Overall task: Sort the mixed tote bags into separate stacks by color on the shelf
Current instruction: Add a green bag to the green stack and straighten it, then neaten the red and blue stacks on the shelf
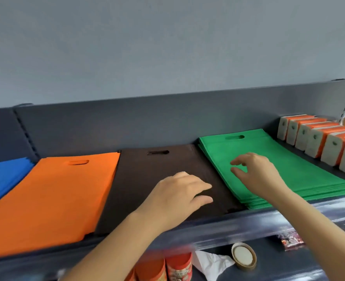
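Four stacks of flat tote bags lie side by side on the dark shelf [208, 222]: blue [3, 177] at the far left, then orange [54, 197], dark brown [151, 169] and green [289, 159]. My left hand [179, 193] rests on the brown stack near its right edge, fingers stretched flat. Over the green stack's left part hovers my right hand [254, 169], fingers loosely curled, holding nothing.
A row of white-and-orange packs [321, 140] stands at the back right of the shelf. Below the shelf's front lip are red cylindrical containers [167, 268], a round cardboard lid [243, 256], crumpled white paper [212, 262] and a printed packet [291, 240].
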Demonstrator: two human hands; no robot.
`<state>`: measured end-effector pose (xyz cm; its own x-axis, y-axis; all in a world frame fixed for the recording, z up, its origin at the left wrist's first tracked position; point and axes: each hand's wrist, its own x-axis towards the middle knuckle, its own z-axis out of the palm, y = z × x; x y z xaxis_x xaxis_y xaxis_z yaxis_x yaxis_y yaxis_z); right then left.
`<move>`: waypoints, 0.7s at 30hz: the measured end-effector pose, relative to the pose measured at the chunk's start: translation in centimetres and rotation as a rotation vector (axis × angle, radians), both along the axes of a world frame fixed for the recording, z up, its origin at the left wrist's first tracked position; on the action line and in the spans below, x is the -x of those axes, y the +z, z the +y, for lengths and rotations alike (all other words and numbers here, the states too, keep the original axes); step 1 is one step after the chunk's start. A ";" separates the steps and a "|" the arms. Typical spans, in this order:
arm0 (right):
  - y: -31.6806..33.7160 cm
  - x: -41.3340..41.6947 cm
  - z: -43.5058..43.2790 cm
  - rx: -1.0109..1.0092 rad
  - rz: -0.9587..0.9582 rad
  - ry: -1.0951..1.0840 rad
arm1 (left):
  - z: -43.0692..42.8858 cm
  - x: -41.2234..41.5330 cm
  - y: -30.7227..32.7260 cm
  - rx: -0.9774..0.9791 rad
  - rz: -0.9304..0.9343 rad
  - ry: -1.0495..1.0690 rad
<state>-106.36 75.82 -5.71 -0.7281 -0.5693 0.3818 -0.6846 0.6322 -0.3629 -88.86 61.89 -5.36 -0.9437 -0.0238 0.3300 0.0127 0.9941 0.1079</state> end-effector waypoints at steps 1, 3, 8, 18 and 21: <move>0.2 -1.4 -1.4 0.015 0.015 0.046 | -1.4 -1.9 -0.1 0.006 -0.019 0.050; 0.2 -4.4 -4.5 0.039 0.030 0.143 | -5.0 -6.3 -0.6 0.002 -0.053 0.170; -0.1 -14.5 -13.3 0.049 0.026 0.347 | -13.6 -21.2 -1.4 -0.014 0.000 0.475; 0.1 -42.2 -29.8 0.043 0.010 0.772 | -22.8 -53.5 -1.1 -0.070 0.071 0.950; 0.2 -48.8 -33.7 0.021 0.008 0.852 | -24.2 -59.9 -0.4 -0.054 0.033 1.037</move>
